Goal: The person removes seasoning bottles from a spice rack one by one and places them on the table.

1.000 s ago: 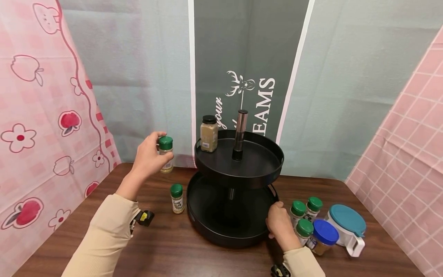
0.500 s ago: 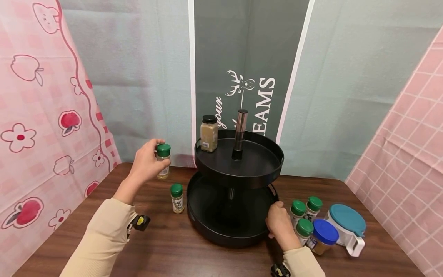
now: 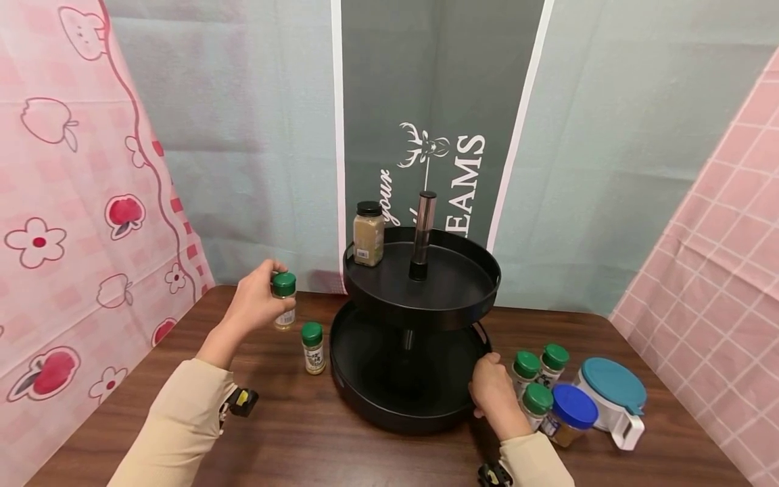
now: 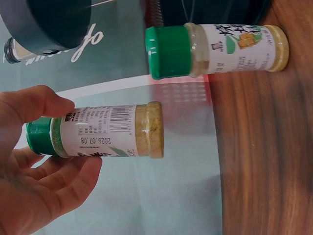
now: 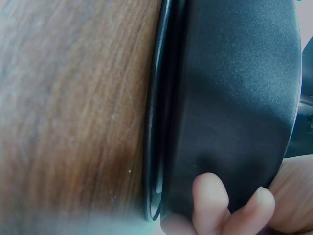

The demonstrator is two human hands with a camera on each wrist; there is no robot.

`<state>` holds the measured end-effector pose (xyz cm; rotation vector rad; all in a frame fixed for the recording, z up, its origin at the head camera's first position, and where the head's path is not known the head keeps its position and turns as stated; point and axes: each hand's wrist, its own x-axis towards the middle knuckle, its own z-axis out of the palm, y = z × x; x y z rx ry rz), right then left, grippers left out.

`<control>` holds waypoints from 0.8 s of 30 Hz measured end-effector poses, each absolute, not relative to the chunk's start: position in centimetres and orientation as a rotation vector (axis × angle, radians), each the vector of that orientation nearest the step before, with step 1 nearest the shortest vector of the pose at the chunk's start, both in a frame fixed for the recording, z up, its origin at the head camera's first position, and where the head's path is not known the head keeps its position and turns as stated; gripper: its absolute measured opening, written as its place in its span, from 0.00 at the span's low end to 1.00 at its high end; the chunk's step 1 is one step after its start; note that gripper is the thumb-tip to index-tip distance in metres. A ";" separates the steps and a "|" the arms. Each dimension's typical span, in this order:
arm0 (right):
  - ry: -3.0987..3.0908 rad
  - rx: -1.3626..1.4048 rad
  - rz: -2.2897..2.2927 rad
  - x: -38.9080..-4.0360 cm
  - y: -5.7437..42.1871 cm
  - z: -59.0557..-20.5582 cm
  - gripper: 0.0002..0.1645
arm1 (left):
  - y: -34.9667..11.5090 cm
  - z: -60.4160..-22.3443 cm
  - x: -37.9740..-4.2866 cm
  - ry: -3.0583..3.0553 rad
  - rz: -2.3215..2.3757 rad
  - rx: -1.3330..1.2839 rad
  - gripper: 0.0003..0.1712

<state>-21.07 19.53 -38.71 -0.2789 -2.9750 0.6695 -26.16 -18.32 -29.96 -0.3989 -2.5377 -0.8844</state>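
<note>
My left hand (image 3: pixel 252 304) pinches a spice jar with a green cap (image 4: pixel 98 129) near its capped end, thumb on one side and fingers on the other. In the left wrist view its base hangs free over the wood. Another green-capped spice jar (image 3: pixel 313 355) stands upright between that hand and a black two-tier round rack (image 3: pixel 420 419). My right hand (image 3: pixel 494 392) grips the right rim of the rack's lower tier, its fingertips (image 5: pixel 210 196) against the outer wall in the right wrist view. A square jar with a black lid (image 3: pixel 368 237) stands on the upper tier.
To the right of my right hand stand several green-capped jars (image 3: pixel 538 400), a blue-lidded jar (image 3: pixel 572 409) and a white pot with a teal lid (image 3: pixel 611 385). The rack's central post (image 3: pixel 425 233) rises above the upper tier. Hanging cloths (image 3: pixel 280 135) border the wooden table (image 3: pixel 292 439).
My left hand has come down and slightly left with the spice jar, toward the tabletop behind the standing jar. The right hand stays at the rack's rim.
</note>
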 end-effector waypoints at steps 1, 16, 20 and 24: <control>-2.976 -0.284 0.668 -21.1 19.6 -38.7 0.29 | -18.4 -30.1 -26.2 -2.545 -0.881 -0.400 0.27; -2.991 -0.248 0.681 -20.9 19.9 -38.9 0.28 | -19.0 -31.7 -26.4 -2.618 -0.789 -0.485 0.23; -2.987 -0.239 0.682 -20.9 19.9 -38.9 0.31 | -19.2 -32.1 -26.5 -2.658 -0.795 -0.476 0.23; -2.980 -0.240 0.677 -21.0 19.9 -38.9 0.32 | -19.2 -32.4 -26.6 -2.668 -0.796 -0.493 0.24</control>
